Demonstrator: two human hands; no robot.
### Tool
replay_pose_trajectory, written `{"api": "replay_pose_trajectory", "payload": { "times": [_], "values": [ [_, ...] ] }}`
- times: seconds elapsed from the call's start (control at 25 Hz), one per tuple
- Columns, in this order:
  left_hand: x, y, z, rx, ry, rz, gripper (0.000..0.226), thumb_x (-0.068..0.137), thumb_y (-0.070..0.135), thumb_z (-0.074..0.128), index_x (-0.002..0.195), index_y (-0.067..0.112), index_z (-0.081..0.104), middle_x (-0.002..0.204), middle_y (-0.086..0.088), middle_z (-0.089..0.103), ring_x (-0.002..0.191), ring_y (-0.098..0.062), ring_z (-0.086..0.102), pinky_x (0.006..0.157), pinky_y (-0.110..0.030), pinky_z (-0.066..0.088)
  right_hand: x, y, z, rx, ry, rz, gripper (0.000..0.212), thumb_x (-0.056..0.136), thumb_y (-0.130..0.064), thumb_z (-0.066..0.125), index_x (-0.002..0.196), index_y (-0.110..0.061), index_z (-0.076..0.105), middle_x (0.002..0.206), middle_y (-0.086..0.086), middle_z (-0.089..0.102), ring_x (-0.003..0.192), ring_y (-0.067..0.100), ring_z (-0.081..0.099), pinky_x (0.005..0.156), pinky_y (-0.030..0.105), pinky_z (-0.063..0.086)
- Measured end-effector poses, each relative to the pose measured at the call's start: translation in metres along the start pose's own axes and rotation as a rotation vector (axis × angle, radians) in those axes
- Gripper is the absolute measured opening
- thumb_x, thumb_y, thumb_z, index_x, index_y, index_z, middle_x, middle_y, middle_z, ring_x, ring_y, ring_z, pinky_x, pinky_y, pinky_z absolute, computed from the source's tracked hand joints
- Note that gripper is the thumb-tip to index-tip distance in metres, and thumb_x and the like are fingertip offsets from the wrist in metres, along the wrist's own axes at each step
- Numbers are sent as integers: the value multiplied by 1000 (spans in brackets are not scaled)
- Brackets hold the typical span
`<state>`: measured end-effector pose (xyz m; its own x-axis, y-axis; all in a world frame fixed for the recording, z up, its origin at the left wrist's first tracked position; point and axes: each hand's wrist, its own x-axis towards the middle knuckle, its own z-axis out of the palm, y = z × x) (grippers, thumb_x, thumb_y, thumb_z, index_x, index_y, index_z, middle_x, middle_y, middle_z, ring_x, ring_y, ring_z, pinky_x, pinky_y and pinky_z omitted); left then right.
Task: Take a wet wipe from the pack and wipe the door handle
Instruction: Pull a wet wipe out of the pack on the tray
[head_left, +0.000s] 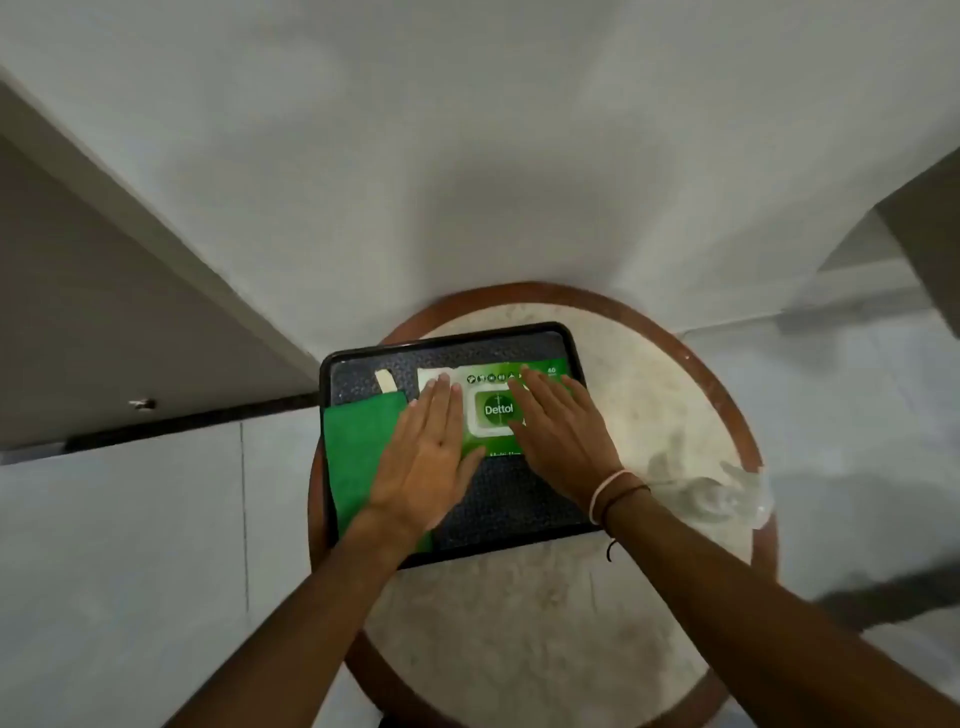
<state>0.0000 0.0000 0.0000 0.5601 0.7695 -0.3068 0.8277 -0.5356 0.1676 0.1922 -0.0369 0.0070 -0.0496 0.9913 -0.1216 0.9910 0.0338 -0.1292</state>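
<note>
Item: grey door or panel (78, 322), far left, with a small metal fitting (142, 404) low on its face; whether this is the handle cannot be told. Item: pale tiled floor (130, 519), left and right of the furniture. Item: round table (717, 400) with reddish-brown wooden rim and pale marble-like top, set against a white wall (467, 156). Item: black rectangular tray (509, 499) with textured base, resting on the left part of the tabletop. Item: green cloth (358, 457), folded, lying along the tray's left side and overhanging its near edge. Item: small cream strip (385, 382), lying on the tray just beyond the cloth. Item: left hand (426, 452), palm down, fingers straight and close together, flat and holding nothing; its heel lies over the cloth, its fingertips (441, 387) over the left end of the pack. Item: wet wipe pack (496, 410), green, with a white flip lid marked "Dettol", lying flat in the far half of the tray between the two hands; lid shut. Item: right hand (561, 436), palm down, fingers extended and slightly spread, grasping nothing, resting over the pack's right end. Item: pale and dark bands (610, 493) on the right wrist. Item: crumpled clear plastic (727, 493), on the tabletop at the right rim, apart from the tray.
</note>
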Motion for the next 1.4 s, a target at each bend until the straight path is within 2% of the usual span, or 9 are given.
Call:
{"api": "replay_pose_trajectory", "payload": {
  "times": [0.16,0.36,0.52,0.64,0.76,0.92,1.08,1.2,1.4],
  "values": [
    [20,-2,53,45,-112,28,87,109,63,19,168,1,2,175,-17,-7,163,-28,-7,135,-43,9,22,13,40,-104,-92,-102,60,98,-48,59,136,-1,61,144,22,61,132,36,61,109,51,49],
    [18,-8,74,17,46,47,96,103,69,23,164,-5,20,174,-21,13,162,-32,12,133,-47,21,28,27,56,-218,129,-282,49,102,-43,53,115,-1,75,115,22,77,103,34,77,83,43,63],
    [20,-11,70,47,22,76,98,103,71,19,164,-5,20,174,-21,11,162,-33,11,132,-48,23,76,31,29,286,61,50,42,104,-39,54,74,-14,69,65,11,70,59,33,67,56,37,52],
    [20,-9,62,-32,88,61,89,105,63,27,158,-7,37,168,-25,30,157,-36,29,128,-51,33,99,42,18,613,-145,112,57,105,-43,50,52,-23,49,50,-8,49,44,5,51,55,21,37],
    [28,-1,61,-125,283,28,60,106,42,56,143,-5,61,148,-28,59,137,-40,57,110,-55,51,99,51,21,715,-199,103,64,104,-40,53,52,-5,54,45,-9,39,35,5,42,48,12,30],
    [57,11,48,-163,297,-67,31,100,26,71,127,12,74,124,-14,68,113,-33,63,92,-47,51,96,52,25,753,-192,72,63,104,-40,55,67,10,66,49,1,40,41,7,35,48,11,33],
    [55,13,42,-271,389,-49,13,94,8,77,106,6,82,110,-15,73,98,-35,68,81,-46,54,91,52,24,791,-203,58,50,103,-40,56,67,-8,71,56,-2,51,49,5,43,54,10,35],
    [24,3,30,-485,462,-26,11,95,3,76,105,0,79,102,-12,76,87,-25,71,72,-38,61,77,49,25,784,-247,57,29,96,-41,66,107,-16,78,101,1,78,84,0,67,78,12,48],
    [-12,-36,-9,-1056,353,-261,7,98,6,75,101,7,80,68,-14,61,65,-16,59,65,-33,57,42,21,18,611,-189,81,58,82,-33,84,133,-12,64,145,13,57,135,28,52,115,45,43]
  ]
}}
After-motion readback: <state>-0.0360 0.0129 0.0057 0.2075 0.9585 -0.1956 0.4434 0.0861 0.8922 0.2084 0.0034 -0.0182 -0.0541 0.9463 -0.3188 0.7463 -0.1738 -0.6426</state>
